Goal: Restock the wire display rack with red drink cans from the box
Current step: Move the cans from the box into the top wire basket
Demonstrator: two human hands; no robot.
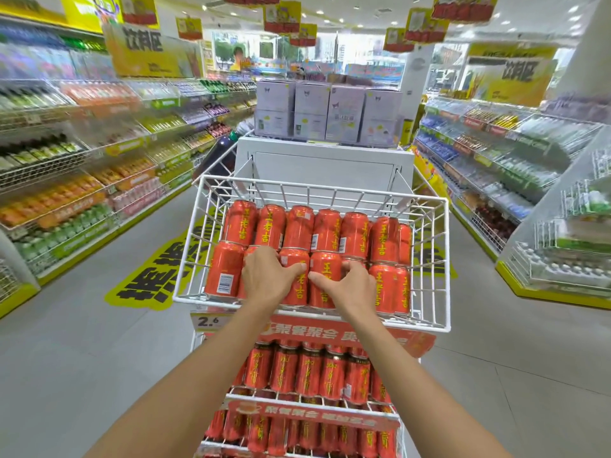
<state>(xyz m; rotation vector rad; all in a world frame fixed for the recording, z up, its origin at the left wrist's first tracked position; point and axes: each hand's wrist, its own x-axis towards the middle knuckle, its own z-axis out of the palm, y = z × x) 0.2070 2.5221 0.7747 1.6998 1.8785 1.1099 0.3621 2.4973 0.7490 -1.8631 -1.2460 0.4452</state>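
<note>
Top basket of the rack [444, 259]: cans [299, 226] lie in two rows, a back row and a front row, packed side by side. More cans fill the lower tiers [310, 371]. The box is not in view.

Step in hand, as I read it: seating and squaring the front row.
- Push each can flat against its neighbour and down to the front wire, so none rides up on the row behind.
- Turn the labels to face out; one can at the left end shows its barcode.
- Keep pressure even from both sides. These are smooth cylinders on a sloped wire floor, and a loose one may roll or tip forward over the low front rail.

Left hand [267, 276]: fingers [261, 256] bent over the top end of the second can from the left, clamped on it. The thumb is spread wide to the right and touches the next can.

Right hand [345, 287]: fingers [352, 266] curled over the top of a can right of centre. The thumb reaches left onto the adjoining can. The two thumbs nearly meet; I cannot tell whether they touch.
</note>
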